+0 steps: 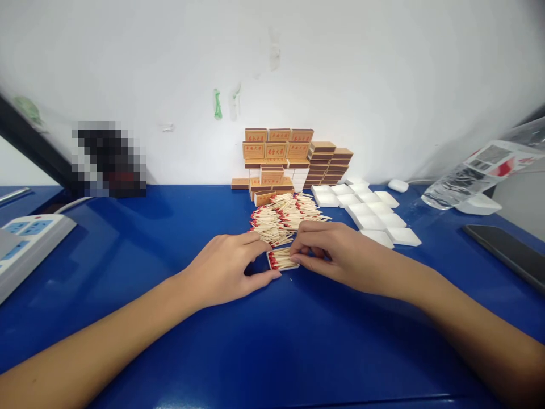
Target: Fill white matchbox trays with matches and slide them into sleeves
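Note:
A small white matchbox tray (269, 262) filled with red-headed matches (281, 258) lies on the blue table, in front of a loose heap of matches (276, 218). My left hand (232, 264) holds the tray by its left end, with the thumb along the near edge and the fingers at the far edge. At the right end, the thumb and fingers of my right hand (326, 250) pinch at the matches and hide part of the tray. The match heads in it point left.
Matchboxes (276, 150) are stacked against the wall behind the heap. Empty white trays (370, 210) spread to the right. Further right are a plastic bottle (464, 173) and a phone (506, 253). A power strip (34, 244) sits at the left.

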`<state>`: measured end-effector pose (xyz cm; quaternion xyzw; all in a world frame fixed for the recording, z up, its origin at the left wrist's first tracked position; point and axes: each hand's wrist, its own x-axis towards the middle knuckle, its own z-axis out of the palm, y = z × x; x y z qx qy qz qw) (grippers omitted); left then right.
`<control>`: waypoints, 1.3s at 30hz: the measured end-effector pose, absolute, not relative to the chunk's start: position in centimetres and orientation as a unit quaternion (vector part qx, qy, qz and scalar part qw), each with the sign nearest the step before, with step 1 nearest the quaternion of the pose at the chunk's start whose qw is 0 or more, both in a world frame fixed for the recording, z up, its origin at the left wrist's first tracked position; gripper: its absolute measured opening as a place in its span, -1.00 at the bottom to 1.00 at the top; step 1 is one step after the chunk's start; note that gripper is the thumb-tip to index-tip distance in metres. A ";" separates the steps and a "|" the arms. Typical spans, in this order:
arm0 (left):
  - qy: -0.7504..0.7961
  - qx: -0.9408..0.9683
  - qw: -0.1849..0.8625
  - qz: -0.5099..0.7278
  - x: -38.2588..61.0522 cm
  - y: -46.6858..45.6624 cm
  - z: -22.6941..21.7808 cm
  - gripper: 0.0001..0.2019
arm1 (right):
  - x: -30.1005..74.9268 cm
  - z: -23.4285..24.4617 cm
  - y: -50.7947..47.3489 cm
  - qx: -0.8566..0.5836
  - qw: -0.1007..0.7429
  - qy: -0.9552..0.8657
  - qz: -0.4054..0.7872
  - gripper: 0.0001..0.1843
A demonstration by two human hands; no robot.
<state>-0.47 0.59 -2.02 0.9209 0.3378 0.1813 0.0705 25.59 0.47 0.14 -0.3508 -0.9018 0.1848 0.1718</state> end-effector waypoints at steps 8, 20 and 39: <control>0.335 0.922 0.073 0.183 -0.5 0.7 -2.1 -0.76 | 25.5 0.0 0.5 -0.359 0.152 -0.901 0.192 -0.83; 0.337 0.920 0.076 0.183 -0.4 0.7 -2.1 -0.75 | 25.7 0.1 0.3 -0.365 0.129 -0.897 0.214 -0.85; 0.344 0.919 0.072 0.177 -0.5 0.6 -1.8 -0.73 | 26.6 -0.2 1.3 -0.387 0.180 -0.880 0.208 -0.87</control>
